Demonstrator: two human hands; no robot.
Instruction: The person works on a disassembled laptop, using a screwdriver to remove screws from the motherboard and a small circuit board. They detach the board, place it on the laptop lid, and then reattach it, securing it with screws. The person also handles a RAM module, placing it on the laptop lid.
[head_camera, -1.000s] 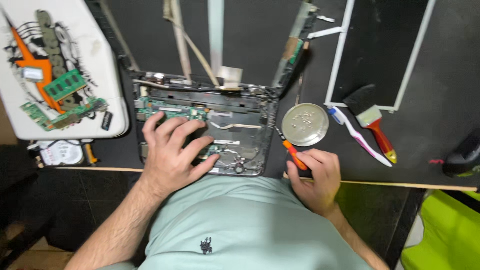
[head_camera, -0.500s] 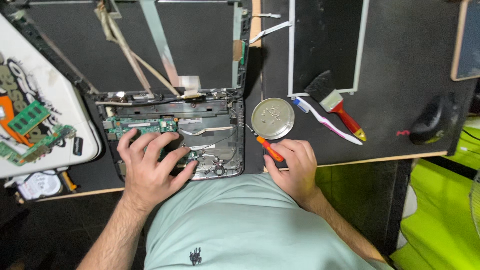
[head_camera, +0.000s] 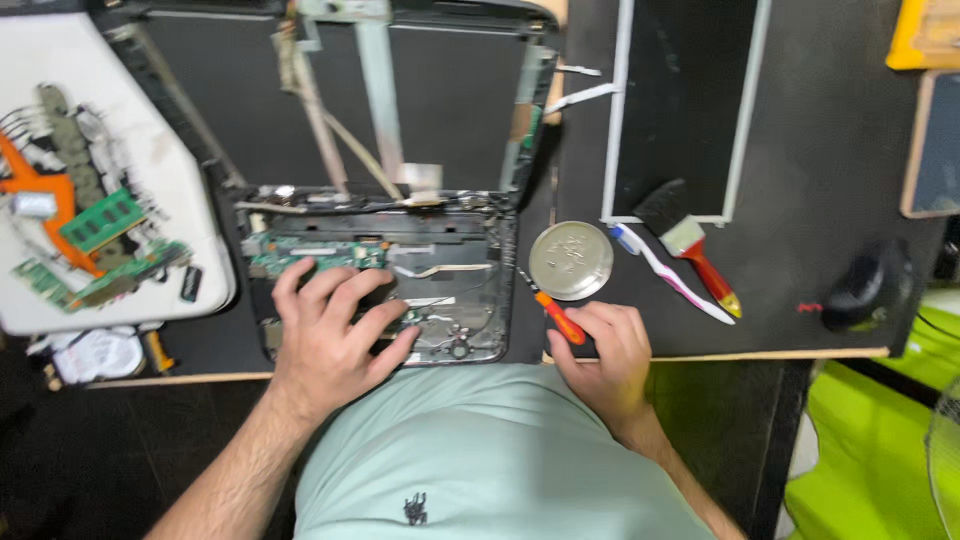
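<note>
- Orange is the handle of the small screwdriver (head_camera: 556, 316) that the right hand (head_camera: 603, 358) grips, with the fingers curled around the near end of it
- It sits at the near edge of the black table (head_camera: 800, 250), just right of the open laptop (head_camera: 385, 290)
- Its long side runs on a slant: the handle is near and to the right, inside the hand, and the thin metal tip points far and to the left
- That tip sits in the gap between the laptop's right edge and the round silver tin lid (head_camera: 571, 260), very close to both
- Flat on the laptop's insides lies the left hand (head_camera: 333, 335), open, with its fingers spread out over the wires and metal parts, and it holds nothing
- Green circuit board (head_camera: 300, 252) shows just past the left fingertips
- Right of the lid lie a toothbrush (head_camera: 670, 272) and a paintbrush (head_camera: 692, 245) with a red handle, both on a slant
- Far to the left, a white tray (head_camera: 150, 190) holds green boards and an orange part
- Farther right on the table rests a black mouse (head_camera: 866, 285)
</note>
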